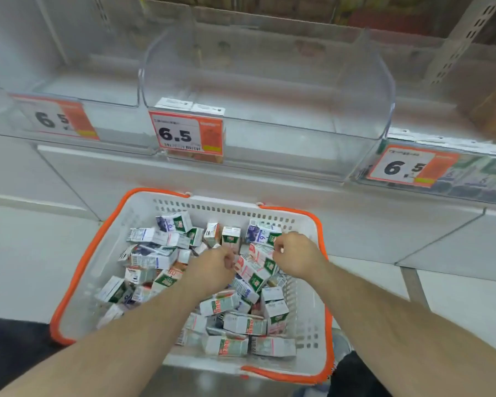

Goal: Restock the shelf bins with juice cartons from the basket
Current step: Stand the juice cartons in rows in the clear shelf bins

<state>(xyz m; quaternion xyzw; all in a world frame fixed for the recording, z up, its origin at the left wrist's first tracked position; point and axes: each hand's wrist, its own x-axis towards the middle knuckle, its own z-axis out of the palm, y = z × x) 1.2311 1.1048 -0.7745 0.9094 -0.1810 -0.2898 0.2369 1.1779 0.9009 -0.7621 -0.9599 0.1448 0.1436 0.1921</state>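
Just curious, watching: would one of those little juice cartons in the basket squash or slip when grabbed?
Probably not: each juice carton looks boxy and stiff, with flat sides for fingers. They seem light, heaped loosely in the basket. Neighbours may shift as one lifts.

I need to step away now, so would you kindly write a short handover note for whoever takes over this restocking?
Left hand: down in the basket, fingers curled among the juice cartons; whether its grip holds one is unclear.
Right hand: also in the basket, fingers curled over a carton; grip unclear.
Done: the middle bin holds two cartons behind its price tag; the right bin looks stocked.
Left: the left bin looks empty, the middle one nearly so, and the basket is full of loose cartons.
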